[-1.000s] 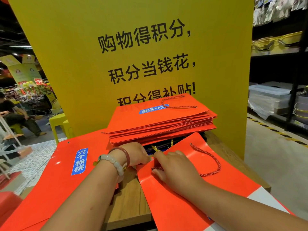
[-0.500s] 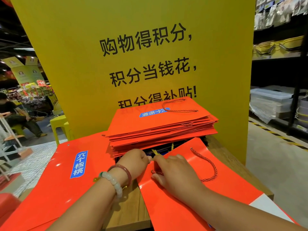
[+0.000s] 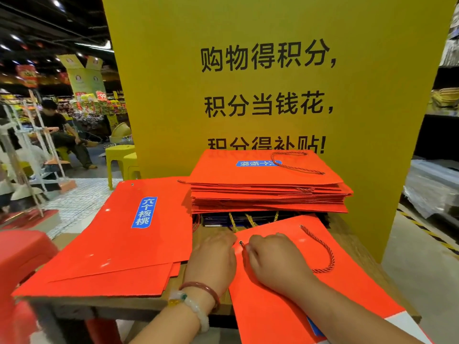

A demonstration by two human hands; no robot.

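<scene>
— What is the right hand (image 3: 275, 259) doing?

— Its fingers are curled down and pinch one end of the red twisted rope handle (image 3: 329, 254), just beside the small metal eyelet (image 3: 241, 242) in the flat red paper bag (image 3: 293, 311). The rest of the rope loops out to the right across the bag's face.

— And the left hand (image 3: 213, 256)?

— It is balled, knuckles up, pressed against the bag's upper left corner. Its fingertips are hidden, so I cannot tell whether it grips the edge. A reddish bangle (image 3: 202, 289) and a pale bead bracelet (image 3: 197, 311) sit on that wrist.

— Where does the bag lie?

— Flat on the wooden table (image 3: 357, 254), its lower end hanging over the near edge.

— What lies around it?

— Just behind is a tall stack of flat red bags (image 3: 268, 197). Dark blue bags with gold cords (image 3: 248, 220) lie under it. To the left lies a low pile of red bags (image 3: 119, 249), and behind everything stands a yellow board with black characters (image 3: 161, 95).
</scene>
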